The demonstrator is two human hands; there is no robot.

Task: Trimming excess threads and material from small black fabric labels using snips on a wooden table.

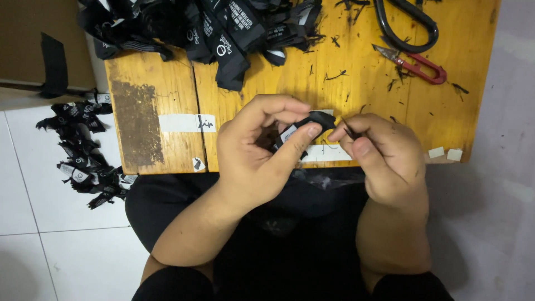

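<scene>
Label (pixel 305 127), a small black fabric piece with a white patch, is held above the near edge of the table (pixel 167 83), between the two hands. The left hand (pixel 253 150) has its thumb and forefinger closed on the label, pinching it firmly. The right hand (pixel 379 153) has its fingertips pressed together on something thin and dark just beside the label; it looks like a loose thread (pixel 348 129) or a fine tool, but I cannot tell which.

I judge the step in hand to be cleaning one label of its stray thread. The next move seems to need a steady pinch by the left hand and a small, exact pull or cut by the right, close to the fabric edge and without damage to it.

There is no real container in view. At the far side of the table lies a heap of labels (pixel 223 28); more labels (pixel 83 156) lie in a loose floor pile on the white tiles at the left. Red snips (pixel 415 66) and a black handle loop (pixel 407 25) rest at the far right, among many short thread scraps.
</scene>
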